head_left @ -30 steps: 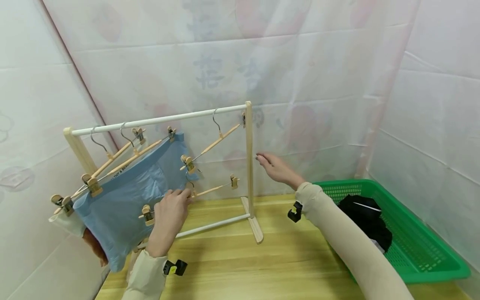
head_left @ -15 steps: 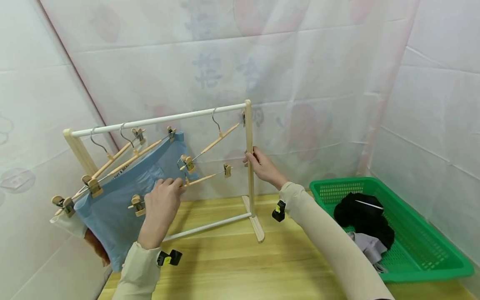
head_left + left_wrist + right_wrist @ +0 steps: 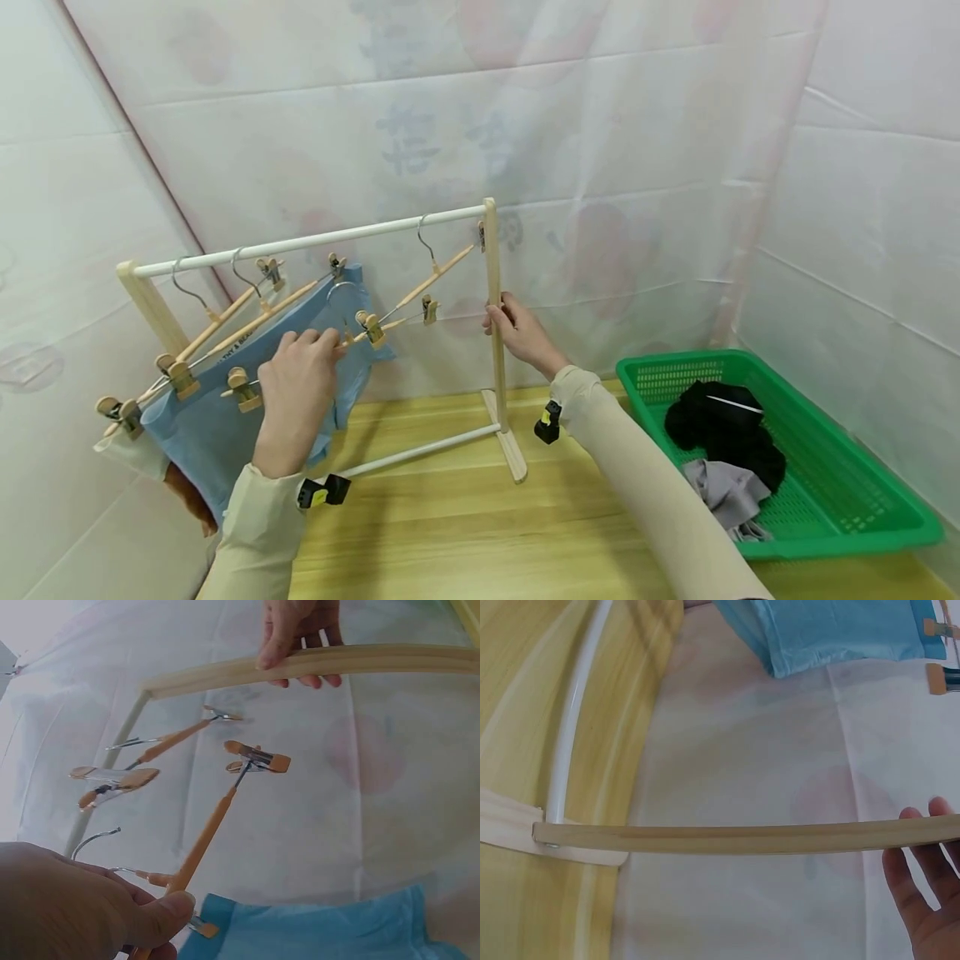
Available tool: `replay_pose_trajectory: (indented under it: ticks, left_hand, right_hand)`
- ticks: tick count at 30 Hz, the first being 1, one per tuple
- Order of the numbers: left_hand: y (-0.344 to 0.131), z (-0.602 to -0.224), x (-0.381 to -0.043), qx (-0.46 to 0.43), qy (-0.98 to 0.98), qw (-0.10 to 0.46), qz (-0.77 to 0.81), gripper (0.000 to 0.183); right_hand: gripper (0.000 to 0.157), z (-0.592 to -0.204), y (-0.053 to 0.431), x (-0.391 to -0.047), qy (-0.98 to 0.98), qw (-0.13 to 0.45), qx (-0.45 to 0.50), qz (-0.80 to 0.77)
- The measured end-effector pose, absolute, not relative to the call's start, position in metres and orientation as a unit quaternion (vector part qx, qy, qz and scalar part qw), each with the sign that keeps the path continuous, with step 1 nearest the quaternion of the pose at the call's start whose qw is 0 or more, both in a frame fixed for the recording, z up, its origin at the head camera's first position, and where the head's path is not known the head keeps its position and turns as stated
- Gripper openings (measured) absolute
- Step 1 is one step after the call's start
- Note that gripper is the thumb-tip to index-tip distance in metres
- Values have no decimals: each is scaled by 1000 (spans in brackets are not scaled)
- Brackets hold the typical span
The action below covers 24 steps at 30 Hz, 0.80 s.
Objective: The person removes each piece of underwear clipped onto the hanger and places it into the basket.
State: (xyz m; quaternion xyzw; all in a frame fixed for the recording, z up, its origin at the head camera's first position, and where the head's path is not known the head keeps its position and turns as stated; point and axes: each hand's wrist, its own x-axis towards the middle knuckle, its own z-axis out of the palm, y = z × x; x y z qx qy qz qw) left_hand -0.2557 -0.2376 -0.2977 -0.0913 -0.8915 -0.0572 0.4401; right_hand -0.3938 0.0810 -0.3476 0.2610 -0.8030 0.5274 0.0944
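Note:
My left hand [image 3: 300,396] pinches the bar of a wooden clip hanger [image 3: 205,840], raised below the white rail [image 3: 315,242] of a small clothes rack. Its metal hook points upward, just short of the rail, and both clips hold nothing. At the rack's right side, my right hand [image 3: 527,335] holds the wooden upright post [image 3: 492,258] with curled fingers. Behind the left hand, a light blue garment [image 3: 198,442] with waistband lettering hangs from a clip hanger. Another clip hanger [image 3: 437,275], without clothing, hangs near the post.
A white and brown garment [image 3: 187,492] hangs at far left, partly hidden. On the wooden table [image 3: 450,533], a green basket [image 3: 862,483] at right holds black cloth [image 3: 723,429] and grey cloth [image 3: 727,496]. A patterned curtain [image 3: 637,167] stands behind the rack.
My left hand has lifted the hanger up and to the left, toward the rail. My right hand has moved left and taken hold of the post.

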Motion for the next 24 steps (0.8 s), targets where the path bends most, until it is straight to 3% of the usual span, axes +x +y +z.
replay_pose_trajectory:
  ticks: [9, 24]
  left_hand:
    - [-236, -268, -249, -64, -892, 446, -46, 13]
    - [-220, -229, -252, -48, -892, 446, -59, 21]
  right_hand:
    - [46, -349, 78, -396, -807, 120, 265, 515]
    - [46, -346, 80, -389, -805, 112, 258, 523]
